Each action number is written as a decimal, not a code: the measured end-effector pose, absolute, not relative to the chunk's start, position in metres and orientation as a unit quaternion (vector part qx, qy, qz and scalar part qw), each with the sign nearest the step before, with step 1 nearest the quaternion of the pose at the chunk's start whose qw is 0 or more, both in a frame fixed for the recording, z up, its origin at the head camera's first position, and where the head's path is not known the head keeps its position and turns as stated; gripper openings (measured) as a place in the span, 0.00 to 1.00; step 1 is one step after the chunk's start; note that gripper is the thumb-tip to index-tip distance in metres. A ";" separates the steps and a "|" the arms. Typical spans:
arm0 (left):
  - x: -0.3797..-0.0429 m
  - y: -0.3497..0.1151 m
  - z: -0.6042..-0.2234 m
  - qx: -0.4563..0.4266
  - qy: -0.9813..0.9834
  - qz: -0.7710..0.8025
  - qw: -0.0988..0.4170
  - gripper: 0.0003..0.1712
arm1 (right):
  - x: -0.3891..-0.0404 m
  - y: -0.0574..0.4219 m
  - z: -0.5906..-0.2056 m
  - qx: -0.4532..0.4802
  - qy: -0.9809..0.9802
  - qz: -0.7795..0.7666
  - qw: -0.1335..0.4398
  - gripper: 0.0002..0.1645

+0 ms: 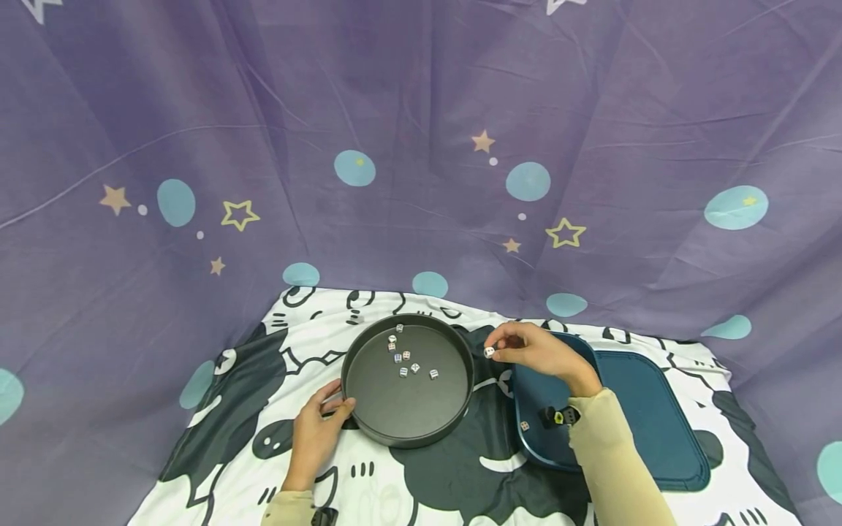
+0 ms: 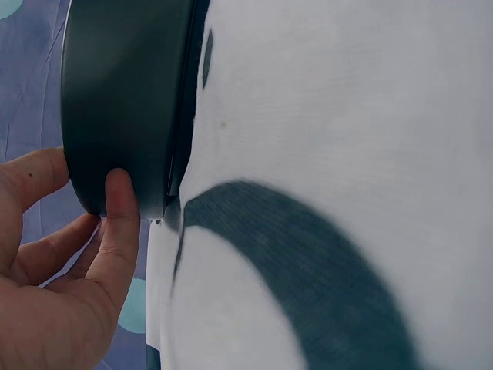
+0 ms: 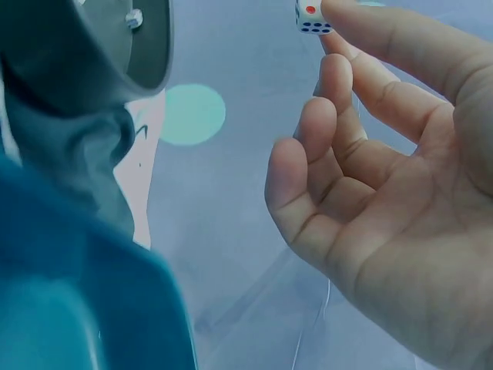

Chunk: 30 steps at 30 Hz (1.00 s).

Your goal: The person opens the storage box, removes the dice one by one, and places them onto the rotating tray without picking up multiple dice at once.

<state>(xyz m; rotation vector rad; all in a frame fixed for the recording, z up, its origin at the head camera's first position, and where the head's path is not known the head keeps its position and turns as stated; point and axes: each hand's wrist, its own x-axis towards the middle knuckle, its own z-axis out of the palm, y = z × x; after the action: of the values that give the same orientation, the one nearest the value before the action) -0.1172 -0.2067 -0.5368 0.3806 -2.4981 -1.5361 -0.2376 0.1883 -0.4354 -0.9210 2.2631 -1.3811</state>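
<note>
A round dark pan [image 1: 401,413] stands on the cloth, with several small white dice [image 1: 406,355] scattered over its back half. My left hand [image 1: 317,431] grips the pan at its left side; in the left wrist view its thumb is at the rim and the fingers lie against the outer wall. Between thumb and fingertip, my right hand [image 1: 533,349] pinches one white die [image 3: 311,18], held in the air between the pan and a blue tray [image 1: 542,447]. The right wrist view shows a red pip and dark pips on that die. One more die [image 1: 524,426] lies in the blue tray.
Right of the tray, and partly overlapped by it, lies a flat blue lid or second tray [image 1: 658,416]. A black-and-white patterned cloth [image 1: 368,482] covers the table. A purple curtain [image 1: 421,95] with stars and dots hangs behind.
</note>
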 end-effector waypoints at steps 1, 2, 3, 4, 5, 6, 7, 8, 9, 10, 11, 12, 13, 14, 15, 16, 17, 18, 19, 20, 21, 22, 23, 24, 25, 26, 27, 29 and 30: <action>-0.117 -0.207 -0.537 0.128 -0.841 -0.517 0.092 0.29 | -0.238 0.185 -0.434 -0.325 0.794 -0.486 0.168 0.12; -0.117 -0.207 -0.537 0.129 -0.841 -0.517 0.092 0.29 | -0.239 0.182 -0.433 -0.327 0.793 -0.486 0.168 0.12; -0.117 -0.207 -0.537 0.129 -0.841 -0.517 0.092 0.29 | -0.240 0.179 -0.432 -0.327 0.793 -0.486 0.167 0.12; -0.117 -0.207 -0.538 0.129 -0.841 -0.517 0.091 0.29 | -0.240 0.176 -0.431 -0.328 0.793 -0.486 0.166 0.12; -0.117 -0.207 -0.538 0.130 -0.842 -0.517 0.091 0.29 | -0.241 0.172 -0.430 -0.328 0.793 -0.486 0.164 0.12; -0.117 -0.207 -0.538 0.130 -0.842 -0.516 0.091 0.29 | -0.242 0.169 -0.429 -0.327 0.794 -0.486 0.162 0.11; -0.117 -0.207 -0.538 0.131 -0.842 -0.516 0.091 0.29 | -0.243 0.166 -0.428 -0.328 0.795 -0.484 0.160 0.11; -0.117 -0.207 -0.537 0.131 -0.842 -0.516 0.091 0.29 | -0.244 0.162 -0.428 -0.330 0.796 -0.482 0.157 0.11; -0.117 -0.207 -0.537 0.131 -0.842 -0.516 0.091 0.29 | -0.245 0.159 -0.427 -0.331 0.798 -0.480 0.154 0.11; -0.117 -0.207 -0.537 0.132 -0.842 -0.516 0.092 0.28 | -0.246 0.155 -0.426 -0.332 0.799 -0.478 0.151 0.11; -0.117 -0.207 -0.537 0.132 -0.841 -0.516 0.092 0.28 | -0.248 0.151 -0.426 -0.334 0.799 -0.477 0.151 0.11; -0.117 -0.206 -0.537 0.132 -0.841 -0.516 0.093 0.28 | -0.250 0.147 -0.426 -0.336 0.799 -0.476 0.151 0.11; -0.117 -0.206 -0.537 0.132 -0.841 -0.516 0.094 0.28 | -0.251 0.143 -0.426 -0.339 0.797 -0.477 0.152 0.11; -0.117 -0.206 -0.536 0.132 -0.841 -0.516 0.094 0.28 | -0.253 0.139 -0.426 -0.343 0.795 -0.478 0.151 0.11; -0.117 -0.206 -0.537 0.132 -0.841 -0.516 0.095 0.28 | -0.255 0.135 -0.427 -0.346 0.793 -0.479 0.150 0.11; -0.117 -0.206 -0.537 0.132 -0.840 -0.517 0.097 0.28 | -0.256 0.131 -0.427 -0.350 0.792 -0.477 0.147 0.11; -0.117 -0.206 -0.537 0.133 -0.840 -0.517 0.098 0.28 | -0.257 0.127 -0.428 -0.355 0.791 -0.477 0.145 0.11; -0.117 -0.206 -0.537 0.133 -0.840 -0.517 0.099 0.28 | -0.258 0.123 -0.429 -0.359 0.791 -0.475 0.142 0.11; -0.117 -0.206 -0.537 0.135 -0.839 -0.517 0.099 0.28 | -0.259 0.120 -0.429 -0.363 0.790 -0.474 0.139 0.11; -0.117 -0.206 -0.538 0.135 -0.840 -0.516 0.100 0.28 | -0.260 0.116 -0.430 -0.365 0.789 -0.474 0.139 0.10; -0.117 -0.206 -0.538 0.136 -0.839 -0.517 0.100 0.28 | -0.260 0.113 -0.431 -0.364 0.788 -0.476 0.143 0.11; -0.117 -0.206 -0.538 0.138 -0.839 -0.517 0.098 0.28 | -0.261 0.110 -0.432 -0.365 0.786 -0.477 0.146 0.11; -0.117 -0.206 -0.539 0.140 -0.839 -0.517 0.096 0.28 | -0.262 0.107 -0.434 -0.364 0.782 -0.483 0.153 0.11; -0.117 -0.206 -0.539 0.140 -0.838 -0.518 0.094 0.29 | -0.263 0.103 -0.436 -0.364 0.779 -0.486 0.158 0.11; -0.117 -0.206 -0.539 0.141 -0.838 -0.519 0.092 0.29 | -0.264 0.100 -0.437 -0.365 0.776 -0.489 0.161 0.11; -0.117 -0.206 -0.539 0.140 -0.838 -0.520 0.091 0.29 | -0.265 0.097 -0.439 -0.366 0.773 -0.492 0.163 0.11; -0.117 -0.207 -0.539 0.140 -0.837 -0.521 0.090 0.29 | -0.266 0.094 -0.441 -0.368 0.773 -0.491 0.162 0.11; -0.118 -0.207 -0.539 0.136 -0.837 -0.522 0.092 0.29 | -0.268 0.087 -0.443 -0.372 0.774 -0.488 0.157 0.11; -0.118 -0.207 -0.539 0.134 -0.836 -0.523 0.093 0.29 | -0.268 0.084 -0.445 -0.373 0.777 -0.484 0.152 0.10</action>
<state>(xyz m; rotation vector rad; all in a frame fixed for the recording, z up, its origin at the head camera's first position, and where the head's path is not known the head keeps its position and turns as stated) -0.1179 -0.2072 -0.5395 0.3966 -2.4819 -1.5530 -0.2683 0.0843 -0.4447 -1.0703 2.2284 -1.3897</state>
